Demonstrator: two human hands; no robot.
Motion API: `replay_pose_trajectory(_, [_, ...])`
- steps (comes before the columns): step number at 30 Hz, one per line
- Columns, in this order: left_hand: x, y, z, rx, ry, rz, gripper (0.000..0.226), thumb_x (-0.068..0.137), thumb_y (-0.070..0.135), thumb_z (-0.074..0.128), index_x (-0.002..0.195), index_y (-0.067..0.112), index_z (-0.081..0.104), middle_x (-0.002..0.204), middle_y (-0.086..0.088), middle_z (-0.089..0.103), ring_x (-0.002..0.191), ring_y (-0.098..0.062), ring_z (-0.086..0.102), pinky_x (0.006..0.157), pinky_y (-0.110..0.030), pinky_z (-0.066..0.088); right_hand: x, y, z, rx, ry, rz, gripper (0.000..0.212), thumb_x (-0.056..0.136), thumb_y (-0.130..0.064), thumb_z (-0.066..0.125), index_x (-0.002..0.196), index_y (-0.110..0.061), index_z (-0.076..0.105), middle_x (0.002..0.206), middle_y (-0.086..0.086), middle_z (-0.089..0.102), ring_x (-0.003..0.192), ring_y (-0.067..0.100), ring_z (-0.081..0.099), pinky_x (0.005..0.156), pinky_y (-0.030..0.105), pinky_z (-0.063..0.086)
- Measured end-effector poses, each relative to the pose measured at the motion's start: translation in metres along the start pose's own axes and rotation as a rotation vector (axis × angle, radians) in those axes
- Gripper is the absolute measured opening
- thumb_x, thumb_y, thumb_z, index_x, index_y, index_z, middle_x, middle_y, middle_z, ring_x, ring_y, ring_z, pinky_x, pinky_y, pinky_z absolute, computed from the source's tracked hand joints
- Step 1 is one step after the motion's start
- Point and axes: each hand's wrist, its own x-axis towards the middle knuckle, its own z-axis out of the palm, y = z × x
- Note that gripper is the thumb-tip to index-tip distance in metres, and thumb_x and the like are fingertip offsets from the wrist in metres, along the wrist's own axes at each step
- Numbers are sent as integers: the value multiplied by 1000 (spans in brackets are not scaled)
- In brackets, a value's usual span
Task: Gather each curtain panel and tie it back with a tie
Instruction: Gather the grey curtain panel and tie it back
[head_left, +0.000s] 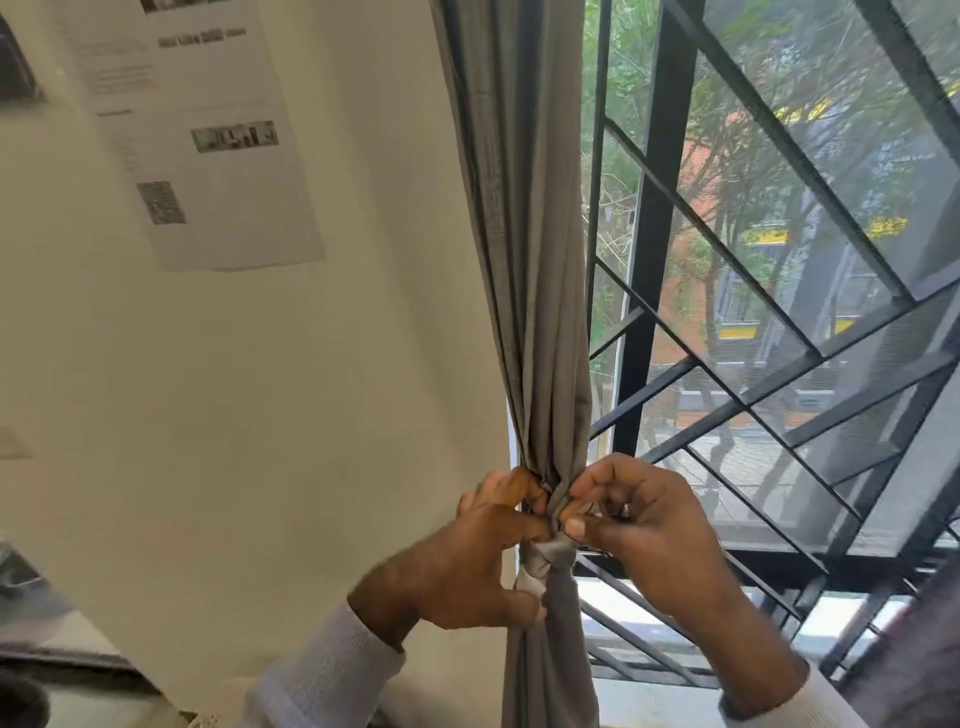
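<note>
A grey fabric curtain panel (524, 260) hangs gathered into a narrow bundle between a cream wall (260, 389) and a black metal window grille (753, 364). At its pinched waist sits a knot of grey cloth tie (553, 556). The left hand (467, 561) grips the bundle from the wall side, fingers curled around it. The right hand (644, 525) pinches the fabric just above the knot, thumb pressed against it. A printed paper sheet (208, 130) is stuck on the wall.

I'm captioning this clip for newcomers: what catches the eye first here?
Two hands, the left hand and right hand, meet low in the middle, pinching a gathered grey curtain at its cinched waist. Right of it, a black window grille fronts trees; left, a printed sheet hangs on the wall.
</note>
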Motion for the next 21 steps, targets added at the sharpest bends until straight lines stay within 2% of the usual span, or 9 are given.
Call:
replay_pose_trajectory(3, [-5, -4, 6, 73, 81, 6, 25, 83, 29, 83, 104, 25, 72, 123, 13, 40, 123, -9, 35, 108, -37, 41, 2, -2, 4, -5, -35, 20, 27, 78, 17, 79, 92, -4, 72, 84, 16, 78, 79, 33, 77, 73, 41, 63])
replay_pose_trajectory(5, [-9, -9, 16, 131, 235, 52, 20, 86, 30, 78, 103, 27, 70, 118, 13, 46, 121, -10, 41, 107, -44, 43, 3, 1, 6, -59, -30, 6, 27, 79, 12, 81, 90, -11, 74, 84, 12, 78, 79, 32, 76, 75, 44, 64])
replay_pose_trajectory(7, [-13, -11, 29, 209, 386, 91, 19, 91, 30, 74, 108, 31, 67, 117, 15, 52, 121, -10, 45, 107, -44, 42, 3, 4, 7, -117, 16, 10, 28, 78, 7, 85, 85, -19, 76, 81, 8, 76, 77, 32, 73, 75, 46, 64])
replay_pose_trajectory(11, [-25, -11, 56, 243, 581, 122, 39, 91, 19, 76, 126, 30, 63, 133, 13, 61, 133, -8, 46, 121, -26, 35, -7, 14, 12, -92, 107, 82, 26, 77, 4, 88, 80, -19, 75, 74, 8, 71, 67, 25, 68, 63, 33, 61])
replay_pose_trajectory(13, [-31, -15, 68, 264, 674, 159, 33, 96, 19, 75, 128, 24, 68, 138, 6, 67, 135, -12, 54, 124, -27, 37, -14, 20, 16, -5, 118, 120, 25, 79, 6, 86, 82, -15, 75, 75, 13, 72, 66, 27, 69, 63, 35, 61])
replay_pose_trajectory(16, [-41, -22, 87, 338, 816, 187, 27, 104, 25, 73, 130, 22, 68, 141, -6, 70, 130, -23, 65, 115, -35, 50, -22, 26, 21, 47, 129, 137, 28, 80, 7, 84, 96, -13, 73, 84, 12, 75, 76, 31, 74, 72, 45, 65])
replay_pose_trajectory(18, [-45, -27, 94, 451, 899, 180, 29, 100, 25, 79, 127, 18, 71, 128, -12, 75, 114, -31, 71, 102, -43, 57, -25, 30, 23, 31, 124, 146, 35, 81, 7, 83, 104, -18, 73, 92, 8, 78, 87, 29, 76, 82, 50, 65])
replay_pose_trajectory(21, [-47, -26, 97, 515, 915, 170, 18, 102, 21, 76, 113, 7, 81, 110, -11, 79, 94, -27, 73, 83, -41, 62, -29, 31, 28, -18, 128, 103, 43, 82, 8, 83, 101, -30, 74, 95, 2, 80, 91, 22, 77, 87, 46, 63])
